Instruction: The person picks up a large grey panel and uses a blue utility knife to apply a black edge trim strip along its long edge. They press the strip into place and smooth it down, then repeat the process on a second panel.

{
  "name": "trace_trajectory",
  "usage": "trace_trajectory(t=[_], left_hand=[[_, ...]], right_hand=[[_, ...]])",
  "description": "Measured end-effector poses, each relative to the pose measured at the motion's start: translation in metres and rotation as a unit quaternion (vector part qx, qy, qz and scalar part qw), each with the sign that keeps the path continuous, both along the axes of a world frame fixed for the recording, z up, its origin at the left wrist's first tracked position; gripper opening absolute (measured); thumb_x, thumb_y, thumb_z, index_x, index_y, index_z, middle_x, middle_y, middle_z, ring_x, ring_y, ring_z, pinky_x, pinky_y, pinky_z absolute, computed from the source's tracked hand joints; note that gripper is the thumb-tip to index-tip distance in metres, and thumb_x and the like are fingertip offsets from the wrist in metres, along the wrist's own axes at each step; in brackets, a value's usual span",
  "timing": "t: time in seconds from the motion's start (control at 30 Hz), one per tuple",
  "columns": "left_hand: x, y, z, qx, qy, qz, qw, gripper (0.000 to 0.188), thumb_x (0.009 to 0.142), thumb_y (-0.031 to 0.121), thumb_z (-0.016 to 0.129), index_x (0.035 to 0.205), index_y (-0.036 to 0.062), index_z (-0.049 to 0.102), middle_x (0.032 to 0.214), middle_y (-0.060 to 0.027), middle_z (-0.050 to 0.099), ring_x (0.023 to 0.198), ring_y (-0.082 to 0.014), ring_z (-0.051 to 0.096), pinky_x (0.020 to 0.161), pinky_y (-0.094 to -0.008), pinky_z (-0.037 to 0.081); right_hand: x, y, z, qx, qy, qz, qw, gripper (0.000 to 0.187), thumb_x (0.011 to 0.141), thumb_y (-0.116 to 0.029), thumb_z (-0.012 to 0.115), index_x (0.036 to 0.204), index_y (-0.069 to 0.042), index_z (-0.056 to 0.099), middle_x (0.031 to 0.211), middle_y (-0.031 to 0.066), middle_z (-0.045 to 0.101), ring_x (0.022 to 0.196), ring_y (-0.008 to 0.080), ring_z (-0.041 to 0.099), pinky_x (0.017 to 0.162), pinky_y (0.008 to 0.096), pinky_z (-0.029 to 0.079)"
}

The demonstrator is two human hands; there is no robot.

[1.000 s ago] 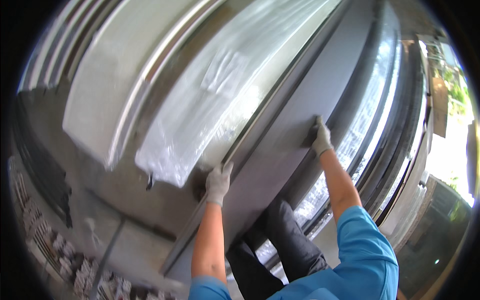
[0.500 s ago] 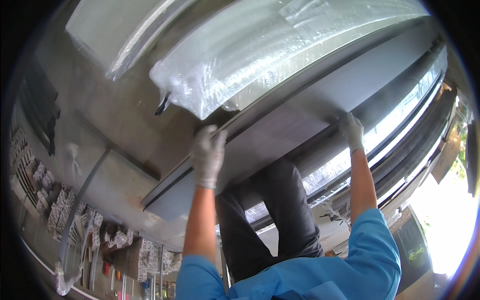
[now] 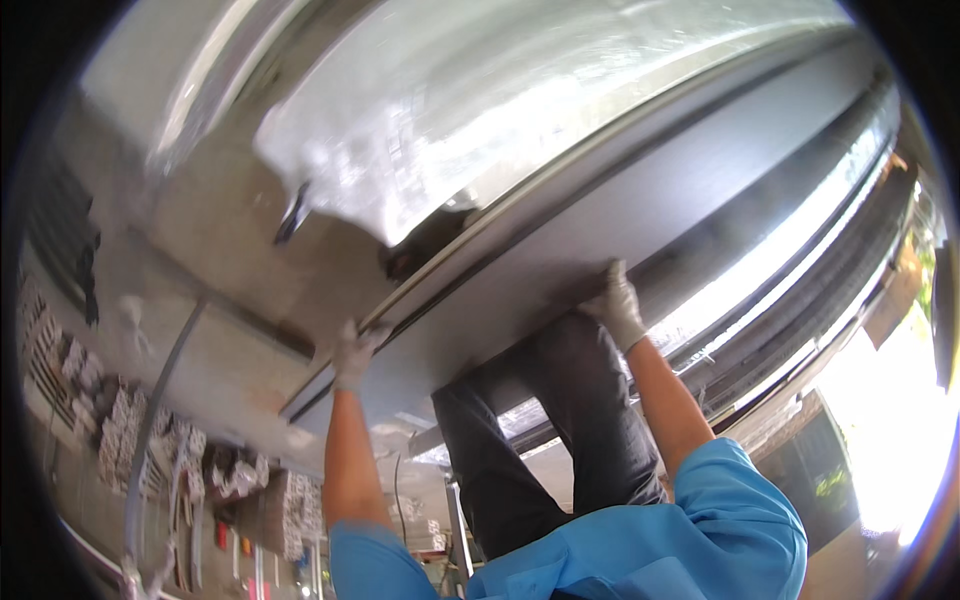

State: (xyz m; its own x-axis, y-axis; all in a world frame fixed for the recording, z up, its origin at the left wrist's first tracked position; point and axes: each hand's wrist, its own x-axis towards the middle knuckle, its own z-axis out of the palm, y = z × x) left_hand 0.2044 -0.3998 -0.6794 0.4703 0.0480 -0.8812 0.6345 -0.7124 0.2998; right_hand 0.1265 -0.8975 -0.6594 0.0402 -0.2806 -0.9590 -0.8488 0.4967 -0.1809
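The biggest thing before me is a long grey panel [image 3: 620,210], slanting from the lower left to the upper right, flat face up, with a dark line running along its length near the far edge. Beyond that edge lies a large bundle in clear plastic wrap [image 3: 480,110], shining in the light, and past it a second pale piece [image 3: 150,60] at the upper left. On the near side, to the right, dark and shiny lengths [image 3: 790,250] lie side by side, running much the same way as the panel.

The person wears a blue shirt [image 3: 640,540] and dark trousers [image 3: 590,410]; the knees are right by the panel's near edge, though I can't tell whether they touch it. Stacks of pale pieces [image 3: 130,440] fill the lower left, with a thin grey pole [image 3: 165,390] in front of them.

Both hands wear pale gloves. The left hand [image 3: 352,355], a little blurred, is closed over the panel's far edge, near its lower left end. The right hand [image 3: 616,305] grasps the near edge farther along, its hidden fingers beyond my view. Smallest is a black tip [image 3: 292,215] poking from the wrapped bundle's end.
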Motion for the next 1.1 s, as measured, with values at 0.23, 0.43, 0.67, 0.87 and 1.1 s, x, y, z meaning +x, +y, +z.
trace_trajectory(t=[0.23, 0.43, 0.67, 0.87, 1.1], left_hand=[[0.038, -0.175, 0.004, 0.09, -0.144, -0.075, 0.983, 0.083, 0.079, 0.069, 0.075, 0.123, -0.0014, 0.069, 0.127, -0.0218, 0.07, 0.122, -0.0397, 0.063, 0.104, -0.0499, 0.047], [-0.003, -0.092, 0.018, 0.194, -0.306, -0.082, 0.928, 0.057, 0.106, 0.051, 0.053, 0.139, 0.0052, 0.06, 0.148, -0.0173, 0.055, 0.142, -0.0343, 0.046, 0.122, -0.0464, 0.029], [-0.147, 0.109, 0.006, 0.125, -0.059, 0.589, 0.796, 0.097, 0.096, 0.078, 0.047, 0.156, 0.0024, 0.042, 0.153, -0.018, 0.049, 0.14, -0.0321, 0.046, 0.12, -0.0416, 0.033], [-0.14, 0.044, 0.012, 0.066, -0.067, 0.501, 0.86, 0.095, 0.097, 0.071, 0.056, 0.158, 0.0007, 0.038, 0.162, -0.0112, 0.04, 0.146, -0.0261, 0.039, 0.122, -0.0385, 0.03], [-0.099, -0.058, 0.025, -0.006, -0.048, 0.469, 0.882, 0.079, 0.096, 0.057, 0.07, 0.147, -0.0013, 0.053, 0.149, -0.0181, 0.055, 0.138, -0.0323, 0.05, 0.117, -0.0398, 0.036]], right_hand=[[0.031, -0.133, -0.017, -0.242, -0.11, 0.255, 0.93, 0.067, 0.101, -0.054, 0.064, 0.136, 0.003, 0.055, 0.115, 0.0176, 0.066, 0.098, 0.0298, 0.068, 0.083, 0.0415, 0.061], [0.032, -0.174, -0.008, -0.154, -0.02, 0.021, 0.988, 0.074, 0.1, -0.059, 0.062, 0.146, -0.002, 0.048, 0.133, 0.0201, 0.063, 0.108, 0.0305, 0.066, 0.087, 0.0432, 0.06], [0.024, -0.09, -0.026, -0.127, 0.04, -0.001, 0.991, 0.089, 0.094, -0.07, 0.062, 0.155, -0.008, 0.038, 0.148, 0.0214, 0.051, 0.129, 0.0388, 0.056, 0.103, 0.0599, 0.048], [0.039, -0.102, -0.027, -0.2, 0.019, 0.047, 0.979, 0.1, 0.093, -0.074, 0.06, 0.161, -0.008, 0.028, 0.162, 0.0205, 0.034, 0.144, 0.0436, 0.042, 0.114, 0.0639, 0.038], [0.076, -0.182, -0.036, -0.239, -0.019, -0.033, 0.97, 0.08, 0.101, -0.063, 0.056, 0.154, -0.006, 0.038, 0.153, 0.0163, 0.047, 0.139, 0.0399, 0.049, 0.112, 0.063, 0.04]])
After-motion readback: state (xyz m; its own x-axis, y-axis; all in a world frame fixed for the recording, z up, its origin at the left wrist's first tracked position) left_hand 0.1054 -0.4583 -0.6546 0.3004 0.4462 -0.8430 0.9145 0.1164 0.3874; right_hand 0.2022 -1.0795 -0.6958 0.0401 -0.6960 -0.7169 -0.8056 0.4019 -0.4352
